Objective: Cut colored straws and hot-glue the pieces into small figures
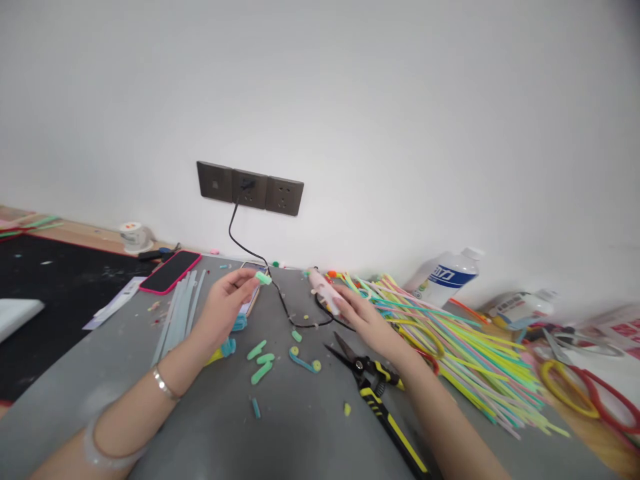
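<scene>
My left hand (226, 303) pinches a short green pipe cleaner piece (263, 278) between thumb and fingertips. At the middle, my right hand (367, 320) has its fingers round a pale pink hot glue gun (324, 291); part of the gun is hidden behind them. Several green pipe cleaner pieces (262, 368) lie on the grey mat between my hands. Beside them is a blue strip with two yellow coiled ends (304, 360). Pruning shears (373, 387) with black and yellow handles lie with blades apart beneath my right forearm.
Translucent glue sticks (175, 310) and a pink-edged phone (171, 271) lie on the left. Colourful pipe cleaners (465, 347) spread across the right, near a white bottle (445, 277) and red-yellow scissors (575, 390). A black cord (285, 303) runs from the wall socket (250, 189) across the mat.
</scene>
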Demonstrator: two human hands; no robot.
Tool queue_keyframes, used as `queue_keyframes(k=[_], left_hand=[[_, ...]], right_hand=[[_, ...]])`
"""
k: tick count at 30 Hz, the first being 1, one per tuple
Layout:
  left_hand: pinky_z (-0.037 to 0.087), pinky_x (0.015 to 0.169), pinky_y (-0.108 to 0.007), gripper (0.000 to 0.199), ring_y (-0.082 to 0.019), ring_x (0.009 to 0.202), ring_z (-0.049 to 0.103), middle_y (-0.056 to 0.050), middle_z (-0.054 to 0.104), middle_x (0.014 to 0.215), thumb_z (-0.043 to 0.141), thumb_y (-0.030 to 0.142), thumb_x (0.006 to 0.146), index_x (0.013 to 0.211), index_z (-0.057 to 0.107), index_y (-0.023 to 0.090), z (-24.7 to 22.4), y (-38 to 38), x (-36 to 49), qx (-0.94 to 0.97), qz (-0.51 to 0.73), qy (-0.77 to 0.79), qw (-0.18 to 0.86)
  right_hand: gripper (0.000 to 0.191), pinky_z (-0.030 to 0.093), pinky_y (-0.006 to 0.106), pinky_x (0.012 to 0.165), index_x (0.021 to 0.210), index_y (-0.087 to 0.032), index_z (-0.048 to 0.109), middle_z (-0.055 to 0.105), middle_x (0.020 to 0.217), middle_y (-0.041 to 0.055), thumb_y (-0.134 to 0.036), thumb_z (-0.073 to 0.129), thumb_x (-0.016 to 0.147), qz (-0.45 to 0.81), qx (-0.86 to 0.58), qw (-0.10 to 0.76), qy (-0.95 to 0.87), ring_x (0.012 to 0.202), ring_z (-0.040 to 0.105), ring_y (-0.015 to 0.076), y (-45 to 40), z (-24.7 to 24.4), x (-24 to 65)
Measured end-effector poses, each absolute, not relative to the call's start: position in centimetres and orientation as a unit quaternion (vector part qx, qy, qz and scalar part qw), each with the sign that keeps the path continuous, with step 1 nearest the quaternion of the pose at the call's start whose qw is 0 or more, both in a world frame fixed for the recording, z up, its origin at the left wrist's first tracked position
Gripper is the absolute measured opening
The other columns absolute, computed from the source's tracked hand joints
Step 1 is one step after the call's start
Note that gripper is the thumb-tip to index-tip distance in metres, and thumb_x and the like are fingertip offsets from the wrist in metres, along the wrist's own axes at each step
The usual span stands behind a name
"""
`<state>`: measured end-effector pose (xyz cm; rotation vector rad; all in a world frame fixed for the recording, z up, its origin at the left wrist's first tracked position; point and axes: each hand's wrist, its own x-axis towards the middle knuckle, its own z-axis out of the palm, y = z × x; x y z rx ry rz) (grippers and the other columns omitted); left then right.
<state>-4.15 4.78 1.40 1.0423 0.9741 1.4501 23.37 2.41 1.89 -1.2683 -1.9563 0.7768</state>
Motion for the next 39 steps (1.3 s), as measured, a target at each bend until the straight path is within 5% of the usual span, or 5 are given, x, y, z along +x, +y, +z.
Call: queue_keyframes(k=[8, 19, 25, 33, 39], left_hand=[[0.039, 0.054, -0.021, 0.035, -0.007, 0.053, 0.042, 0.005, 0.056, 0.063, 0.084, 0.039, 0.060, 0.083, 0.069, 0.017, 1.2, 5.1, -4.3, 0.419, 0.616, 0.416, 0.522], [0.042, 0.057, -0.021, 0.036, -0.009, 0.058, 0.048, 0.002, 0.063, 0.071, 0.083, 0.044, 0.066, 0.088, 0.071, 0.017, 0.9, 4.7, -4.4, 0.455, 0.608, 0.420, 0.497], [0.044, 0.059, -0.021, 0.033, -0.013, 0.066, 0.057, -0.001, 0.068, 0.078, 0.082, 0.043, 0.068, 0.087, 0.071, 0.018, 0.4, 4.7, -4.2, 0.468, 0.610, 0.432, 0.471], [0.045, 0.063, -0.022, 0.031, -0.014, 0.070, 0.060, -0.002, 0.070, 0.079, 0.081, 0.042, 0.069, 0.084, 0.071, 0.018, 0.7, 4.5, -3.8, 0.487, 0.603, 0.431, 0.461], [0.044, 0.059, -0.023, 0.032, -0.014, 0.066, 0.058, -0.002, 0.069, 0.076, 0.081, 0.044, 0.068, 0.085, 0.071, 0.017, 1.0, 4.0, -3.7, 0.493, 0.586, 0.444, 0.466]], right_hand=[[0.041, 0.045, 0.048, 0.102, 0.134, -0.016, 0.059, 0.064, 0.131, 0.0170, -0.031, 0.048, 0.098, 0.082, -0.522, 0.195, -0.826, 0.122, 0.058, 0.0303, 6.5, -1.5, 22.7], [0.029, 0.046, 0.046, 0.093, 0.116, -0.013, 0.068, 0.066, 0.115, 0.0176, -0.022, 0.062, 0.089, -0.014, -0.559, 0.128, -0.819, 0.107, 0.060, 0.0314, 4.7, 1.3, 22.3], [0.010, 0.045, 0.045, 0.087, 0.091, -0.018, 0.072, 0.069, 0.097, 0.0115, -0.025, 0.066, 0.087, 0.011, -0.503, 0.125, -0.855, 0.097, 0.060, 0.0307, -1.1, 4.3, 18.0], [0.037, 0.041, 0.037, 0.103, 0.132, -0.018, 0.056, 0.059, 0.141, 0.0067, -0.010, 0.047, 0.098, 0.137, -0.312, 0.098, -0.935, 0.125, 0.052, 0.0218, -2.6, 0.8, 12.4], [0.019, 0.048, 0.036, 0.086, 0.108, -0.018, 0.069, 0.070, 0.114, 0.0061, -0.016, 0.054, 0.097, 0.081, -0.358, 0.090, -0.926, 0.101, 0.060, 0.0222, -1.8, -1.3, 10.5]])
